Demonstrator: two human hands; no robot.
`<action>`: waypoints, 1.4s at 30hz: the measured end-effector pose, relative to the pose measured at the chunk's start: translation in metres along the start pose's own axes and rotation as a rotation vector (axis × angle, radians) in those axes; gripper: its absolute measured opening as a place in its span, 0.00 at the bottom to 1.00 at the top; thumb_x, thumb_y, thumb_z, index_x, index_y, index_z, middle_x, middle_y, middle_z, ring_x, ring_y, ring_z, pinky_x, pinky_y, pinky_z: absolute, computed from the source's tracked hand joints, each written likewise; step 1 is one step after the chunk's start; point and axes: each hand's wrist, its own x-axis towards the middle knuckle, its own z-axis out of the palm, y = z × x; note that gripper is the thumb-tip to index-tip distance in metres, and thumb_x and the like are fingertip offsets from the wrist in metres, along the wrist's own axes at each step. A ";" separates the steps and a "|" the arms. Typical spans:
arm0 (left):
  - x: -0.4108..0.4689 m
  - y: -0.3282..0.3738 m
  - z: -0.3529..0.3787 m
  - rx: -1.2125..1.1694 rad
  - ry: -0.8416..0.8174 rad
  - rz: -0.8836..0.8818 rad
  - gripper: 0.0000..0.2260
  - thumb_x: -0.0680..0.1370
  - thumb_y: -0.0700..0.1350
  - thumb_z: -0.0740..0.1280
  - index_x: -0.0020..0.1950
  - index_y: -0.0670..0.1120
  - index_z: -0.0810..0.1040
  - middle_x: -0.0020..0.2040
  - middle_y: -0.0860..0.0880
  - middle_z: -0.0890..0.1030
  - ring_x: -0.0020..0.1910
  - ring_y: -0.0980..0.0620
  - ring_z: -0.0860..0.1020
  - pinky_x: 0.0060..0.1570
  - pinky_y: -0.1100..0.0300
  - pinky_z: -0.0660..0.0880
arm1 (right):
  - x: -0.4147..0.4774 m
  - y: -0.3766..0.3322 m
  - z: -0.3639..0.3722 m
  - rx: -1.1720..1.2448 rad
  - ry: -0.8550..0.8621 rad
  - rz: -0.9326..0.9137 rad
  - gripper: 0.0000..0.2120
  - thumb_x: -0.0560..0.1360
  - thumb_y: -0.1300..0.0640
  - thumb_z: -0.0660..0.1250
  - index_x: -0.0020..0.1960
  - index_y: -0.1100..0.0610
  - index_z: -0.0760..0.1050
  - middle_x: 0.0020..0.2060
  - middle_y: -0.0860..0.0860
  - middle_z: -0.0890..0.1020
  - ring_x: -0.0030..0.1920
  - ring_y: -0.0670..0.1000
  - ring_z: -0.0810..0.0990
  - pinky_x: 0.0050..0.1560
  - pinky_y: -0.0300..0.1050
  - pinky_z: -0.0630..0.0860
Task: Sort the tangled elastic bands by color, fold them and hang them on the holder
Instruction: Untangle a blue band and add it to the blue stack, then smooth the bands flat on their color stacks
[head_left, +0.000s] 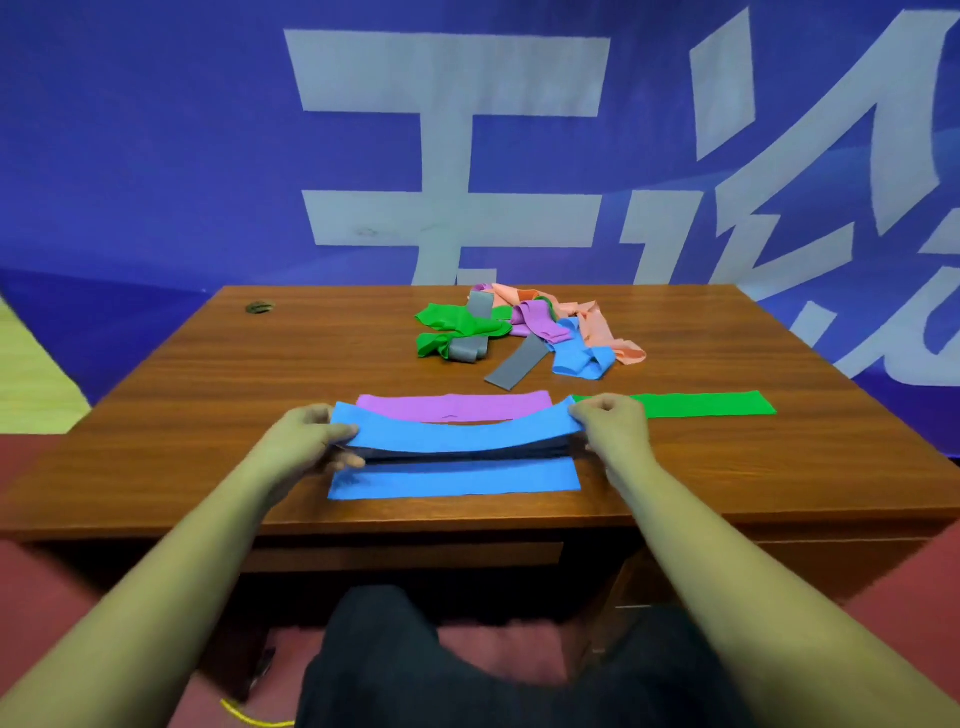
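At the near edge of the bench (156, 395), around 6 o'clock, 1 flat blue band (457, 480) lies straight across the wood. Just above it, the left hand (306, 441) and the right hand (608, 423) stretch a second blue band (457, 434) between them, each grip pinched shut on 1 end, with the middle sagging slightly and clear of the wood. The step in hand looks like sorting: a blue band being squared up over its matching one.

Just beyond the hands, at 12 o'clock, a purple band (454, 406) lies flat, and at 2 o'clock a green band (701, 404) lies flat beside it, so 3 color groups are started.

Farther back, toward 1 o'clock, the tangled pile (519, 327) holds green, grey, purple, blue and peach bands knotted together. A small dark object (261, 307) sits at 10 o'clock near the far edge; what it is cannot be told. No holder is in view.

The next move probably calls for lowering the held band level onto the flat one, edges aligned, then freeing both ends together so it does not spring askew.
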 end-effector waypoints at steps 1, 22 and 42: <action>-0.002 -0.007 0.001 0.026 0.050 0.026 0.03 0.78 0.35 0.65 0.46 0.42 0.76 0.36 0.44 0.82 0.25 0.53 0.80 0.23 0.67 0.70 | -0.003 0.005 0.001 -0.046 0.009 -0.020 0.08 0.70 0.64 0.69 0.32 0.58 0.77 0.31 0.52 0.77 0.35 0.51 0.75 0.34 0.42 0.70; -0.011 -0.062 -0.003 0.529 0.310 0.197 0.08 0.73 0.42 0.72 0.49 0.51 0.76 0.34 0.52 0.80 0.37 0.52 0.78 0.36 0.59 0.71 | -0.040 0.051 0.002 -0.462 0.045 -0.260 0.04 0.76 0.56 0.69 0.45 0.56 0.78 0.41 0.50 0.81 0.44 0.51 0.78 0.43 0.42 0.68; 0.084 0.039 0.073 0.678 0.163 0.539 0.05 0.72 0.40 0.66 0.44 0.47 0.79 0.44 0.47 0.80 0.44 0.49 0.76 0.44 0.60 0.67 | 0.053 -0.024 0.050 -0.672 -0.196 -0.375 0.11 0.73 0.58 0.65 0.52 0.61 0.80 0.51 0.57 0.81 0.51 0.55 0.78 0.51 0.48 0.76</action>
